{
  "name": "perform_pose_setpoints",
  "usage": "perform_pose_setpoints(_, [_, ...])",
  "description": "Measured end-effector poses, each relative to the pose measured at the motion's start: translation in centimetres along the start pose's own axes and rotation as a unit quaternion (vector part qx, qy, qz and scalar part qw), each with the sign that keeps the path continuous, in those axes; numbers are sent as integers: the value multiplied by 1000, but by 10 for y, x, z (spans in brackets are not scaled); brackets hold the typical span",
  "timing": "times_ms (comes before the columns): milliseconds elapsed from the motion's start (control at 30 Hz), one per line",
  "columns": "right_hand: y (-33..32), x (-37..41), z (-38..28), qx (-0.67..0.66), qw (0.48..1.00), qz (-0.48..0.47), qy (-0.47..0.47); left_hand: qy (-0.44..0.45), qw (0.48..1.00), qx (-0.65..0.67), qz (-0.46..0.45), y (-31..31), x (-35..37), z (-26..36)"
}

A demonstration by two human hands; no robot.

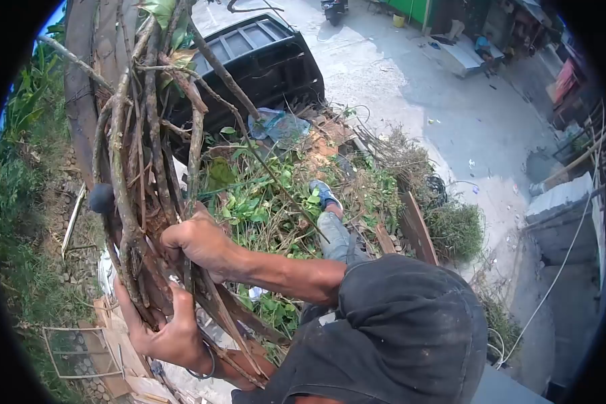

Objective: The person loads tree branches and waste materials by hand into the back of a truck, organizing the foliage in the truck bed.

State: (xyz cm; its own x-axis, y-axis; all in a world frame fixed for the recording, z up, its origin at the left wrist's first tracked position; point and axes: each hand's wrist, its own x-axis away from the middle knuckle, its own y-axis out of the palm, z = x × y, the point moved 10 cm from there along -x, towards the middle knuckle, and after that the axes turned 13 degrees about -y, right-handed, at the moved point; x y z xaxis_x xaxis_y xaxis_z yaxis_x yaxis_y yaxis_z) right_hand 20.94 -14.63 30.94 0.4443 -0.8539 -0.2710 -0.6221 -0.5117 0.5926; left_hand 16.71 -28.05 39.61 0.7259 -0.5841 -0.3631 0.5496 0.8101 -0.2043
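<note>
A bundle of woody vine stems (124,161), some with leaves at the top, runs upright along a thick brown post on the left. My left hand (165,333), with a dark band at its wrist, is wrapped round the lower part of the stems, thumb on the near side. Just above it, my right hand (198,244) is closed in a fist against the same stems; its fingertips are hidden. A dark round knob (102,198) stands out at the left side of the bundle. One thin stem (276,178) slants down to the right behind the right hand.
Below lie a heap of cut leafy vines (249,202), a blue plastic bag (276,126) and wooden boards (417,229). My shoed foot (326,194) rests among the greenery. A black truck bed (262,67) stands beyond. A person (483,46) sits far off beside the paved ground.
</note>
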Motion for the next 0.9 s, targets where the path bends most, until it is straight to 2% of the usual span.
perform_pose_setpoints(33, [-24, -5, -4, 6, 999, 34, -14, 5, 999, 8, -49, 25, -4, 0])
perform_pose_setpoints(100, [-67, -10, -16, -125, 986, 101, -52, 13, 991, 4, -131, 73, -6, 0])
perform_pose_setpoints(167, [-114, -4, -36, -103, 976, 163, -102, 20, 981, 1, -192, 118, -2, 0])
perform_pose_setpoints(233, [-158, 12, -53, -184, 945, 256, -91, 44, 969, 17, -244, 162, 2, -3])
perform_pose_setpoints(300, [-205, 27, -67, -140, 931, 315, -122, 103, 940, 1, -324, 209, 17, 4])
perform_pose_setpoints(400, [-263, 58, -95, -141, 876, 409, -213, 125, 898, 19, -420, 270, 44, 12])
perform_pose_setpoints(500, [-309, 88, -114, -173, 827, 461, -270, 182, 850, 20, -494, 321, 82, 32])
perform_pose_setpoints(567, [-335, 106, -133, -187, 808, 448, -335, 223, 811, 10, -541, 347, 112, 49])
perform_pose_setpoints(600, [-346, 118, -144, -192, 795, 451, -356, 276, 807, 12, -522, 358, 122, 59])
perform_pose_setpoints(700, [-370, 155, -182, -191, 740, 504, -404, 390, 755, 24, -527, 390, 161, 88])
perform_pose_setpoints(733, [-383, 165, -193, -165, 716, 534, -418, 424, 727, 23, -539, 406, 176, 96])
perform_pose_setpoints(800, [-435, 181, -198, -150, 694, 535, -458, 489, 658, 16, -573, 438, 206, 109])
perform_pose_setpoints(833, [-458, 188, -202, -160, 681, 549, -458, 489, 661, 17, -569, 455, 207, 120])
perform_pose_setpoints(900, [-523, 203, -202, -166, 649, 558, -490, 487, 572, 70, -657, 467, 220, 146])
